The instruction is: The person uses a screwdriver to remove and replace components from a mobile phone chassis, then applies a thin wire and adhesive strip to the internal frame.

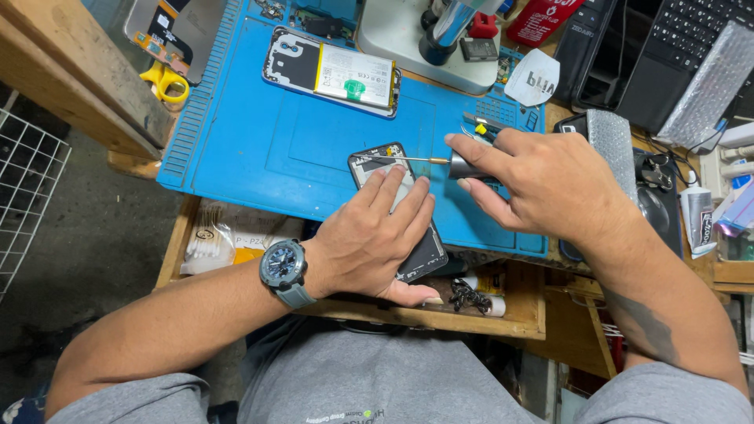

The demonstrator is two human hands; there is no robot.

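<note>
Screwdriver (440, 162), a slim tool with a dark grey barrel and a thin brass-and-steel shaft, lies nearly level with its long axis running left to right, its tip pointing left onto the far end of the opened phone (397, 208), and the right hand (542, 184) has its fingers closed around the barrel. The phone, a dark slab with its back off and pale parts showing, lies on the near edge of the blue repair mat (275, 149), long axis running from far-left to near-right. The left hand (373, 239) lies flat and open on it, fingers spread, pinning it down.
</note>
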